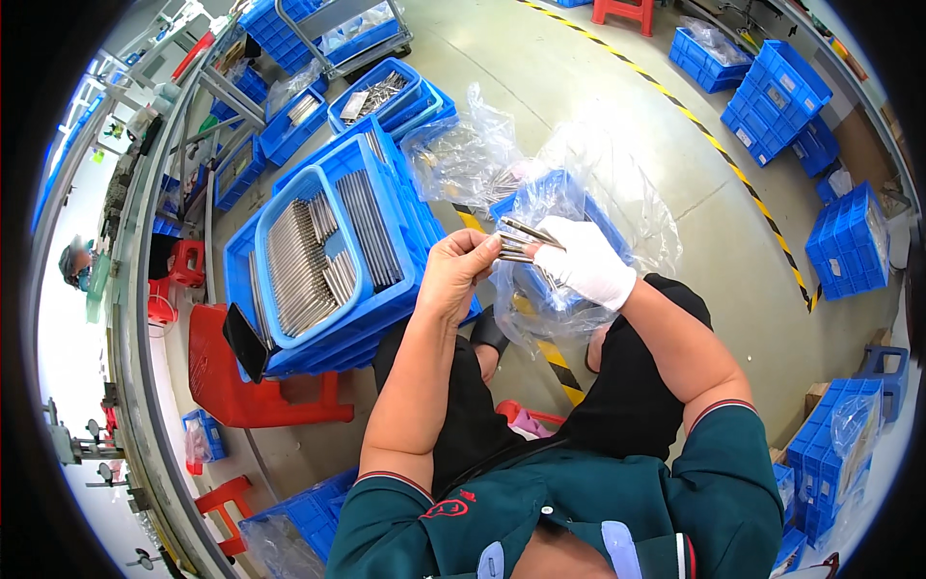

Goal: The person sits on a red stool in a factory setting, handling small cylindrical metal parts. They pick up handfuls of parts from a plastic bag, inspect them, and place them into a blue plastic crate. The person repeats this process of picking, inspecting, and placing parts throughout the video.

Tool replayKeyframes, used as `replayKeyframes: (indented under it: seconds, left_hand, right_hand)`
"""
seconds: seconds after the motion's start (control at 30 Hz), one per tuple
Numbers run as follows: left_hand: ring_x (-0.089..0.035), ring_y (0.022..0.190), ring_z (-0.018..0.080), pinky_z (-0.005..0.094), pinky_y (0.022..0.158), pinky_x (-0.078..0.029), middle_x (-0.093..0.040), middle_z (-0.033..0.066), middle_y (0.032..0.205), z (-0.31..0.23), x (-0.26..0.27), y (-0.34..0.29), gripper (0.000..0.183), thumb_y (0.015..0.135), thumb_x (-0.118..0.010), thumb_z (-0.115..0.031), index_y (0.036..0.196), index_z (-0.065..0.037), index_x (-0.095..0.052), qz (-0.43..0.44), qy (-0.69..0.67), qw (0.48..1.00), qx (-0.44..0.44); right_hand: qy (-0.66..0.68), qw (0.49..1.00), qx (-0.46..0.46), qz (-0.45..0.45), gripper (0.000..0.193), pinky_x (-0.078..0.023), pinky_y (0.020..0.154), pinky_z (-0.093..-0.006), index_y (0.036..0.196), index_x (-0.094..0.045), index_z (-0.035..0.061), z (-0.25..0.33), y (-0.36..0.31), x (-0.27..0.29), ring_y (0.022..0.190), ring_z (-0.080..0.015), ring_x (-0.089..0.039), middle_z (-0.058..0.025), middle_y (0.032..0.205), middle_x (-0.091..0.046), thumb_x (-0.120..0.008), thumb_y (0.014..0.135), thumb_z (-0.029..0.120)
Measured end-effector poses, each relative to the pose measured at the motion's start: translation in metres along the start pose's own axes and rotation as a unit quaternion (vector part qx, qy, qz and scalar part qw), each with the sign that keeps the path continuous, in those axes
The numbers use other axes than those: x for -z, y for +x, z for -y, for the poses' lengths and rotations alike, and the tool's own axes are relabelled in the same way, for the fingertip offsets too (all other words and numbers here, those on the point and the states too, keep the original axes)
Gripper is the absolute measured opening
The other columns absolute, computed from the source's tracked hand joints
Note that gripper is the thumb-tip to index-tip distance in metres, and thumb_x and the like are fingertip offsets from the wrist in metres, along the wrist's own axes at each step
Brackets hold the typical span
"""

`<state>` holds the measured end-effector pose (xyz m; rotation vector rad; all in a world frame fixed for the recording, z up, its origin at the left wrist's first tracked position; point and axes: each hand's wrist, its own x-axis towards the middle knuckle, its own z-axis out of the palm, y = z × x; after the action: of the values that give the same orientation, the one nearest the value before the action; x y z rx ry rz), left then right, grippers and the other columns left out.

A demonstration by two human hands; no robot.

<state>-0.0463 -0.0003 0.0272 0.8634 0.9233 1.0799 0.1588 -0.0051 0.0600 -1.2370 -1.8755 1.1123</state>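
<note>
Several short, shiny metal rods (516,247) lie between my two hands in a small bundle. My bare left hand (461,265) pinches their left ends with thumb and fingers. On the other side my right hand (586,262), in a white glove, is closed on their right ends. Just below the hands stands a blue crate (608,232) lined with a clear plastic bag (617,169), with more metal pieces inside. To the left, a light blue tray (359,227) full of neatly rowed metal rods (294,270) rests on a stack of blue crates (386,323).
A black box-like object (248,343) sits at the stack's near left corner. Red stools (236,372) stand beside it. Another blue bin (417,82) with loose metal parts is farther back. Blue crates (772,101) line the right side, beyond a yellow-black floor stripe (719,145).
</note>
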Motion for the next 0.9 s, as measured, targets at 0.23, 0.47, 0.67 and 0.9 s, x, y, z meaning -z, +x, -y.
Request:
replayKeyframes:
  seconds: [0.23, 0.47, 0.67, 0.9]
  left_hand:
    - [-0.046, 0.058, 0.0083, 0.0242, 0.055, -0.038, -0.055, -0.0009, 0.066, 0.001, -0.003, 0.001, 0.016, 0.086, -0.068, -0.018, 0.080, -0.005, -0.062, -0.002, -0.041, 0.999, 0.007]
    - [-0.044, 0.061, 0.0085, 0.0245, 0.057, -0.036, -0.054, -0.0007, 0.070, 0.006, 0.000, 0.003, 0.014, 0.089, -0.064, -0.017, 0.082, -0.005, -0.061, 0.053, -0.127, 0.990, 0.041]
    - [-0.048, 0.067, 0.0113, 0.0279, 0.060, -0.038, -0.060, 0.0015, 0.079, 0.022, 0.001, 0.007, 0.008, 0.089, -0.063, -0.017, 0.090, -0.010, -0.059, 0.067, -0.223, 0.971, 0.054]
    - [-0.052, 0.074, 0.0119, 0.0280, 0.064, -0.039, -0.061, 0.0013, 0.082, 0.019, -0.003, 0.004, 0.011, 0.088, -0.064, -0.020, 0.091, -0.011, -0.059, 0.102, -0.237, 0.961, 0.102]
  right_hand:
    - [0.016, 1.000, -0.019, -0.003, 0.026, -0.044, 0.062, -0.0360, 0.088, -0.059, 0.0011, 0.001, 0.000, 0.000, 0.064, -0.0265, -0.055, -0.0156, 0.071, -0.058, -0.059, 0.086, 0.027]
    - [0.018, 1.000, -0.015, 0.004, 0.025, -0.041, 0.058, -0.0297, 0.089, -0.059, 0.0013, -0.003, 0.001, 0.003, 0.062, -0.0128, -0.048, -0.0072, 0.068, -0.054, -0.061, 0.087, 0.026]
    - [0.006, 1.000, -0.002, -0.014, 0.024, -0.043, 0.062, -0.0368, 0.087, -0.057, 0.0002, 0.000, 0.002, 0.000, 0.066, -0.0290, -0.055, -0.0180, 0.073, -0.056, -0.058, 0.087, 0.024]
    - [-0.005, 1.000, 0.003, -0.014, 0.026, -0.043, 0.063, -0.0377, 0.088, -0.057, 0.0003, -0.005, 0.001, -0.005, 0.066, -0.0304, -0.055, -0.0187, 0.074, -0.056, -0.057, 0.087, 0.027]
